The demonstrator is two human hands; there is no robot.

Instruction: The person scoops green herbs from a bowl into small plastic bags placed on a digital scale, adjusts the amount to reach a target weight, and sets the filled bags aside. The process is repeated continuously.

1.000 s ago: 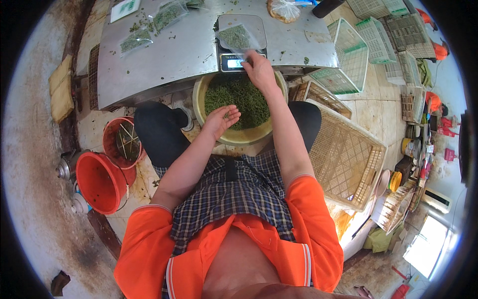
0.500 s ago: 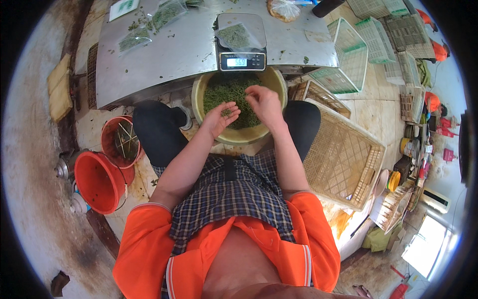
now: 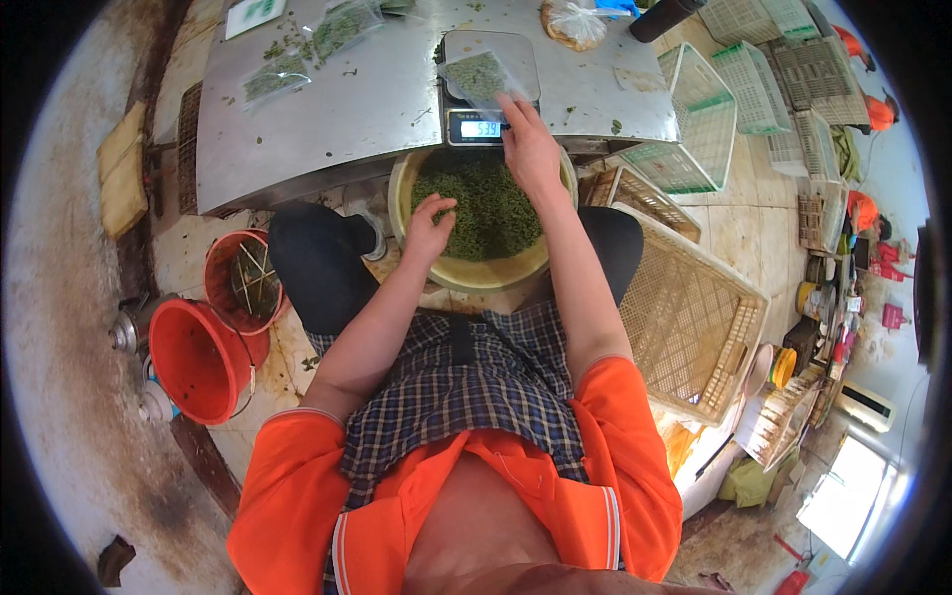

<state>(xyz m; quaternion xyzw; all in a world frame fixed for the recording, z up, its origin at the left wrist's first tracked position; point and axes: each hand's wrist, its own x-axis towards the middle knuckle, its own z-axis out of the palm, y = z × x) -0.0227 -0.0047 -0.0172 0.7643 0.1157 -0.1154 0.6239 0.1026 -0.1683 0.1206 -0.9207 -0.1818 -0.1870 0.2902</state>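
Observation:
On the metal table ahead, a clear plastic bag (image 3: 476, 75) of small green buds or leaf bits lies on a digital scale (image 3: 524, 61) with a lit display. My right hand (image 3: 532, 151) reaches up over the front of the scale, fingers closed at the bag's near right edge. Between my knees stands a yellowish tub (image 3: 466, 275) with a heap of the same green bits (image 3: 486, 213). My left hand (image 3: 429, 230) hovers over the tub's left part, its fingers curled inward; whatever lies in them is hidden.
More filled clear bags (image 3: 278, 76) and scattered bits lie on the table (image 3: 387, 99). Two red buckets (image 3: 198, 367) stand to my left. A beige plastic crate (image 3: 684, 307) and a white-green crate (image 3: 694, 129) stand to the right. A dark bottle (image 3: 662, 18) and a tied bag (image 3: 575, 25) are at the back.
My right hand has moved from above the tub up to the bag on the scale. My left hand has turned from palm-up with green bits to curled fingers. The scale's reading has changed.

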